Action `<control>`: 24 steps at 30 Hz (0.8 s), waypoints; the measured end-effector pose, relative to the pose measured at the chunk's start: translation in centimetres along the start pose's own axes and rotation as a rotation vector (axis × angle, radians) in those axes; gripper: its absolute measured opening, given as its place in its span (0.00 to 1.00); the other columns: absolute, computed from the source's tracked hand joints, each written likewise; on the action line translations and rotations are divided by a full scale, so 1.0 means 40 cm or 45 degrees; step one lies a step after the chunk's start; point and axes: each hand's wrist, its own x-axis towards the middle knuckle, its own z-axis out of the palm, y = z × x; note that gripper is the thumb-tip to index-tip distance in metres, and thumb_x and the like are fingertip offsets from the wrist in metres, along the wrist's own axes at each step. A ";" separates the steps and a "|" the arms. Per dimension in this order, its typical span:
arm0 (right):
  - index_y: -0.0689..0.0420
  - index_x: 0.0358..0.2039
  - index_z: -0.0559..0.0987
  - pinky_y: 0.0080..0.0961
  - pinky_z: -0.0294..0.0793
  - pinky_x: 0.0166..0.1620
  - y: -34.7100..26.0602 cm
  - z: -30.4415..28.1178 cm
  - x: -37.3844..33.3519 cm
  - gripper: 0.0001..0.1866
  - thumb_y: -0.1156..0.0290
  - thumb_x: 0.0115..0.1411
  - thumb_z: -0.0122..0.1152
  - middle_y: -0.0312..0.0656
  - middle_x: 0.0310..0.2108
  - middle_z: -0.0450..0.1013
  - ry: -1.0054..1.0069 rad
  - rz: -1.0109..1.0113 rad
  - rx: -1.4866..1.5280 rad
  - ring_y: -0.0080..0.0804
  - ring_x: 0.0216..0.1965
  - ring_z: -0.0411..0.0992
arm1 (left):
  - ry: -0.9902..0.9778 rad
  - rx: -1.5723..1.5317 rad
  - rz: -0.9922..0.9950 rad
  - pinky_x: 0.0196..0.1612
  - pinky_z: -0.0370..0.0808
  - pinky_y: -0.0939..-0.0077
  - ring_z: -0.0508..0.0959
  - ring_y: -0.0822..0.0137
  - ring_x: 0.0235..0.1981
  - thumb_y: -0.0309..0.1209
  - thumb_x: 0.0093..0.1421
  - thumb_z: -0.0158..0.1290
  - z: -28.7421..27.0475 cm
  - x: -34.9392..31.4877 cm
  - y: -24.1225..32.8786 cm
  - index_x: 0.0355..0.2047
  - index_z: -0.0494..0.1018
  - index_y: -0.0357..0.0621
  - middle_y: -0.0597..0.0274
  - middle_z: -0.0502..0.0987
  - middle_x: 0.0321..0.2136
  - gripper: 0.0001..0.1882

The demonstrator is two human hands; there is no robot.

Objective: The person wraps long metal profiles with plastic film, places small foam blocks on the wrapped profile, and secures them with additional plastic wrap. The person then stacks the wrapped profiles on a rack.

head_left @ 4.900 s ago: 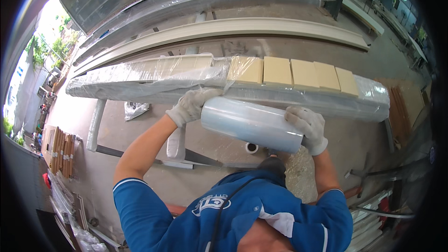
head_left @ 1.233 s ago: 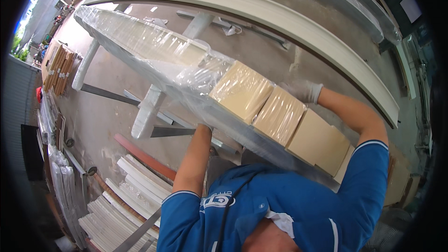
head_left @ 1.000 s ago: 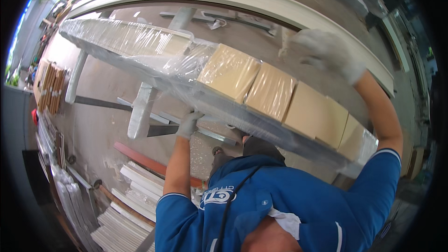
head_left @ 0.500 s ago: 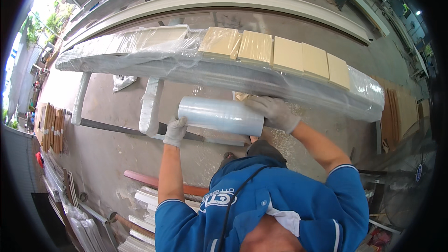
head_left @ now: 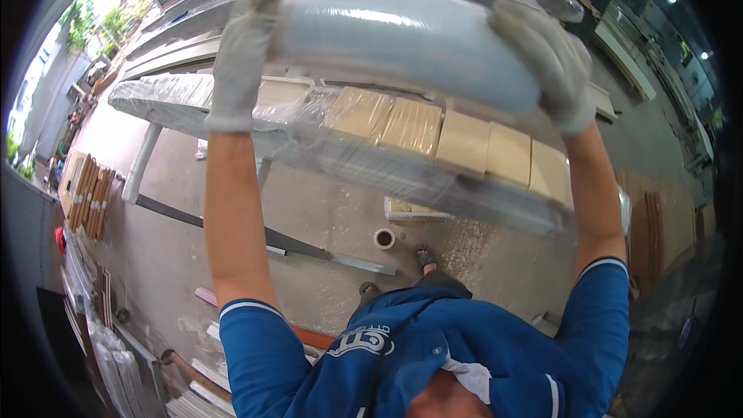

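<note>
A big roll of clear stretch film (head_left: 395,39) is lifted high in front of me, blurred by motion. My left hand (head_left: 241,66) and my right hand (head_left: 551,66), both in pale work gloves, are closed on its two ends. Below and beyond the roll lies a long bundle wrapped in plastic film (head_left: 371,162), resting on a stand. A row of cream-coloured blocks (head_left: 463,144) sits along its top, several of them under film. The roll hides part of the bundle's far side.
A film-wrapped stand leg (head_left: 143,161) holds up the bundle's left end, with a dark metal bar (head_left: 302,244) near the floor. A small round tube (head_left: 384,238) stands by my feet. Brown boards (head_left: 87,197) lean at left; cardboard (head_left: 658,232) stands at right.
Both hands have raised the film roll from the bundle's near side to high above it. The roll now looks larger. The tube and my feet have come into view below.
</note>
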 end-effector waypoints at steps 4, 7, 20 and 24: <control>0.47 0.52 0.81 0.30 0.82 0.43 0.215 0.213 -0.103 0.21 0.69 0.56 0.64 0.38 0.46 0.82 -0.166 0.012 0.104 0.39 0.42 0.82 | -0.021 -0.198 -0.290 0.52 0.75 0.62 0.81 0.62 0.48 0.42 0.69 0.53 0.040 -0.115 -0.041 0.46 0.79 0.34 0.52 0.82 0.45 0.20; 0.46 0.56 0.77 0.30 0.81 0.37 0.276 0.332 -0.261 0.25 0.70 0.56 0.62 0.37 0.42 0.80 -0.281 -0.045 0.248 0.37 0.39 0.81 | -1.337 -1.232 -0.125 0.52 0.77 0.61 0.82 0.52 0.47 0.36 0.66 0.57 0.158 -0.325 -0.206 0.44 0.82 0.30 0.42 0.83 0.42 0.17; 0.45 0.56 0.76 0.40 0.79 0.33 0.047 0.500 -0.743 0.19 0.62 0.65 0.52 0.38 0.33 0.74 -0.943 -0.377 0.722 0.37 0.28 0.77 | 0.264 -0.042 -1.490 0.61 0.70 0.66 0.74 0.61 0.57 0.40 0.57 0.64 0.478 -0.656 -0.809 0.54 0.78 0.32 0.52 0.74 0.57 0.28; 0.48 0.50 0.79 0.46 0.79 0.37 -0.001 0.504 -0.776 0.16 0.62 0.64 0.53 0.43 0.38 0.78 -1.252 0.279 1.374 0.48 0.32 0.79 | 0.284 -0.284 -1.417 0.63 0.68 0.66 0.73 0.60 0.60 0.40 0.55 0.66 0.447 -0.675 -0.822 0.55 0.77 0.32 0.54 0.70 0.60 0.32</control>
